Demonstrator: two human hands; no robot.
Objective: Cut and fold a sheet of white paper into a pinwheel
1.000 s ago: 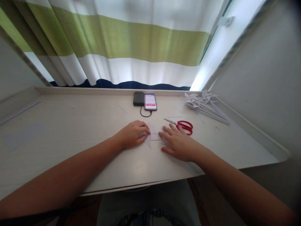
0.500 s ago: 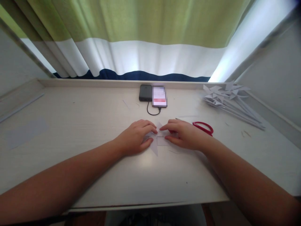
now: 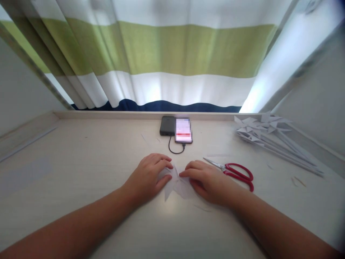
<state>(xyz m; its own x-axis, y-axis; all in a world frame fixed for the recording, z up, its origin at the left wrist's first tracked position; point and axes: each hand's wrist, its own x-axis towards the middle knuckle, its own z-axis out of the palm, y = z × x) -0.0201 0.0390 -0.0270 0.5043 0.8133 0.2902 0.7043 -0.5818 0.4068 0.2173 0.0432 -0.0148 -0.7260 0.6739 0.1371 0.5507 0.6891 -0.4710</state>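
Observation:
A white paper pinwheel (image 3: pixel 178 187) with pointed blades lies on the desk between my hands. My left hand (image 3: pixel 145 178) grips its left side, with thumb and fingers curled around a blade. My right hand (image 3: pixel 208 181) has its index finger on the paper near the middle, while the thumb and other fingers hold the right side. Parts of the paper are hidden under both hands. Red-handled scissors (image 3: pixel 238 172) rest just beyond my right hand, blades slightly apart.
A phone (image 3: pixel 183 130) is cabled to a dark power bank (image 3: pixel 167 126) at the desk's back edge. Finished-looking paper pinwheels on sticks (image 3: pixel 252 124) are piled at back right. A paper sheet (image 3: pixel 25 176) lies left, and scraps (image 3: pixel 299 181) lie right.
The view has tilted up, so the desk sits lower. The pinwheel has turned or been refolded between my hands, and its blades point differently. More of the scissors shows.

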